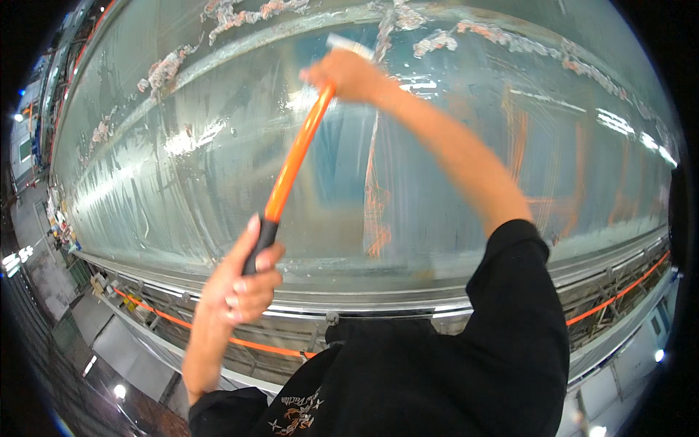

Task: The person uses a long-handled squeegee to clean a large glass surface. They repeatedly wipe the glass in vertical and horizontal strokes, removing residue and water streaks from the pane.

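Note:
A scraper with an orange shaft slants across the middle of the view. My left hand is wrapped round its black grip at the lower end. Higher up, my right hand is closed round the top of the shaft, just by the pale, flat head, which my fingers partly hide. The head is over a large, wet, greenish glossy surface; whether it touches there I cannot tell. Close to my right hand runs a ridge of whitish paste.
More lumpy pink-white paste lies in a broken arc across the far part of the surface. Orange streaks mark its right side. A metal rail edges the near side, with an orange cord or hose below it.

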`<state>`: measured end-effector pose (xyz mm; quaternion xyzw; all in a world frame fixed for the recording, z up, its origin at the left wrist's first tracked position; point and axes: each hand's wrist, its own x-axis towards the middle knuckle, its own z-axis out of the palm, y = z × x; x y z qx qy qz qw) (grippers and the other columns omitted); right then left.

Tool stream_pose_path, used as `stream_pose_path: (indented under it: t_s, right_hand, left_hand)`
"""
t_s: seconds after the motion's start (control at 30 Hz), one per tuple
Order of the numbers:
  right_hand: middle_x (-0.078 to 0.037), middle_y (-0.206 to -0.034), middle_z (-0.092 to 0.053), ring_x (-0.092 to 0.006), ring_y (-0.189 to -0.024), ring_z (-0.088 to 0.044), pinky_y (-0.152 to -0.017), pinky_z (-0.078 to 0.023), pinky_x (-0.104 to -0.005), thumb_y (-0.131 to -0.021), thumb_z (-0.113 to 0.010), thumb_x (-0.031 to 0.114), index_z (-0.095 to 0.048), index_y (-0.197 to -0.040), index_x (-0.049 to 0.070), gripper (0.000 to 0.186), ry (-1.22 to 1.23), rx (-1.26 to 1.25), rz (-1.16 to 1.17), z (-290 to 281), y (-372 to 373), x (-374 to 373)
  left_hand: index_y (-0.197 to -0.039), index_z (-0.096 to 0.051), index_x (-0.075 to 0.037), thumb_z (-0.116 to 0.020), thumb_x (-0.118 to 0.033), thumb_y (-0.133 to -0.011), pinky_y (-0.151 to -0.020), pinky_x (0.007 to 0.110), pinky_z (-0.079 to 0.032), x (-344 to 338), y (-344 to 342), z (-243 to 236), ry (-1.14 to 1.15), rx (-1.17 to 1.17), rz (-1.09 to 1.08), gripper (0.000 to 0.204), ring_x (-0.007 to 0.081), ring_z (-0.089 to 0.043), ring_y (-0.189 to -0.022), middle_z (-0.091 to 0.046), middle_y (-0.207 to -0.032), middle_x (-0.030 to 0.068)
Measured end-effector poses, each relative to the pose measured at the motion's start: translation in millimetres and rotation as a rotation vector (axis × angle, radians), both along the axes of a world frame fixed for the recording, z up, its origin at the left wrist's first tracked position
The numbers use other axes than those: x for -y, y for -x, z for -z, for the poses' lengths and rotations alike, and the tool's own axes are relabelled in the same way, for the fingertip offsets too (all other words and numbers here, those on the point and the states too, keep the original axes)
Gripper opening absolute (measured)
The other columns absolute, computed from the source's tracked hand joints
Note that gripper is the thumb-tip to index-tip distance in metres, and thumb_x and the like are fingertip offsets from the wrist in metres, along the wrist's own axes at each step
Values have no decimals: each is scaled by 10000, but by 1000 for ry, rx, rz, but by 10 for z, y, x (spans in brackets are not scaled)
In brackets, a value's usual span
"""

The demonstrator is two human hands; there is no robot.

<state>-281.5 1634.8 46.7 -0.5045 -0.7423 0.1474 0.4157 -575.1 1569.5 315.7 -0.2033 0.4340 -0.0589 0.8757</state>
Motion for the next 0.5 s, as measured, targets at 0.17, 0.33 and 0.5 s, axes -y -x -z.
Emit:
stream_pose_path:
  t_s: [0.17, 0.33, 0.5]
  right_hand:
    - [-114, -602, -575, -344, -626, -619, -575, -462, -480, -936, -537, 373, -577, -658, 142, 364, 248, -39, -161, -148, 1784, 1451]
    - [-94, -550, -579, -314, -553, -572, -596, -425, -437, -943, -561, 334, -551, -600, 133, 397, 288, -103, -217, -390, 3004, 3102]
    - [-63, -522, -526, -267, -501, -522, -530, -379, -406, -913, -649, 280, -470, -554, 124, 430, 200, -195, -188, -465, 3053, 3406]
  left_hand:
    - [-821, -453, -126, -361, -625, -1004, -243, 214, -241, 1586, 1575, -376, 53, -156, -47, 539, 37, -273, -297, -339, -473, -54]
    - [-843, -452, -120, -372, -635, -994, -247, 204, -167, 2989, 2745, -734, 34, -332, 199, 543, 30, -234, -291, -322, -460, -59]
    - [-826, -448, -132, -365, -651, -987, -256, 192, -173, 3196, 2736, -810, 62, -489, 420, 550, 26, -232, -298, -324, -465, -61]
